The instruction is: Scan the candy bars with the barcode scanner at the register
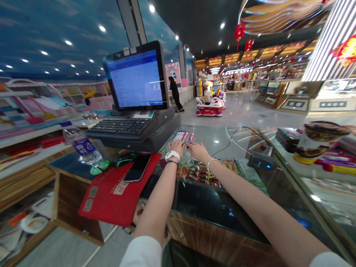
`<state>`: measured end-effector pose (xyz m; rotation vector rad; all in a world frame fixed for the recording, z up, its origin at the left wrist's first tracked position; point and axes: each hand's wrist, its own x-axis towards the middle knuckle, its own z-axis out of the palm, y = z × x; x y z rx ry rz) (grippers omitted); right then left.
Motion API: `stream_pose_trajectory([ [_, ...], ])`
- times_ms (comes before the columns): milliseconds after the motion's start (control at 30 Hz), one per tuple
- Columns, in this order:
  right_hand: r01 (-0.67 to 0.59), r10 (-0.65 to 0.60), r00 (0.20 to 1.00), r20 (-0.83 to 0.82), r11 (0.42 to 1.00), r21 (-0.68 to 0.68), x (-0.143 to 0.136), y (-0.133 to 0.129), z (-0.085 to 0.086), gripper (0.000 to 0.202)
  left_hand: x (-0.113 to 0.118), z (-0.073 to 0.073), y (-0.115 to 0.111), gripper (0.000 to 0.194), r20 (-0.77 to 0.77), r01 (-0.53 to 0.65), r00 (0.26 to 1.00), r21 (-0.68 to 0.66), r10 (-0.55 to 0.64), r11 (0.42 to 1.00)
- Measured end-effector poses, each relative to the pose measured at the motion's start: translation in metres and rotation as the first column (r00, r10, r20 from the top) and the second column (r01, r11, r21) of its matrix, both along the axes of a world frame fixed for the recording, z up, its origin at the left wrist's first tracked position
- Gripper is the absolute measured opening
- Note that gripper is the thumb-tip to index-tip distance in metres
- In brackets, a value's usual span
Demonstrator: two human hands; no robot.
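Over the glass counter, my left hand [176,148] lies with its fingers stretched forward and apart. Its fingertips touch the near end of the small red-and-white packets [183,135]. Close on its right, my right hand [197,151] has bent fingers closed at the lower end of another narrow red packet [191,137]. That packet lies at a slant beside the others. The lettering on the packets is too small to read, and my fingers hide their near ends.
To the left stand a monitor [136,79], a keyboard [121,126] and a water bottle [82,144]. A phone [138,168] rests on a red mat [114,200] by a mouse [125,158]. A corded scanner [260,159] and a cup [317,142] are on the right.
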<state>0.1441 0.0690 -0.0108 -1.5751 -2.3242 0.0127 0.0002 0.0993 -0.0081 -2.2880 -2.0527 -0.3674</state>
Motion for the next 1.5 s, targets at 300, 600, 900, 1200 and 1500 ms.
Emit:
stream_pose_trajectory([
  [300,-0.008,0.006,0.999,-0.051,0.999,-0.033,-0.014,0.020,-0.006,0.051,-0.005,0.001,0.000,0.049,0.008,0.005,1.000,-0.004,-0.005,1.000],
  [600,-0.032,0.025,0.996,-0.088,0.996,-0.081,-0.015,0.019,-0.011,0.056,-0.009,-0.003,0.002,0.054,0.041,-0.003,0.999,-0.027,0.004,1.000],
  [900,-0.024,0.016,0.995,-0.103,0.997,-0.075,-0.014,0.013,-0.010,0.057,-0.008,-0.003,0.003,0.054,0.021,-0.002,1.000,0.008,0.002,1.000],
  [1200,-0.010,0.005,0.994,-0.105,0.999,-0.043,-0.014,0.007,-0.008,0.060,-0.004,0.003,-0.006,0.055,0.020,0.021,1.000,0.110,-0.023,0.994],
  [1500,-0.028,0.028,0.998,-0.048,1.000,0.005,0.009,-0.032,0.000,0.061,0.014,0.014,-0.024,0.054,-0.014,0.118,0.993,0.081,-0.117,0.990],
])
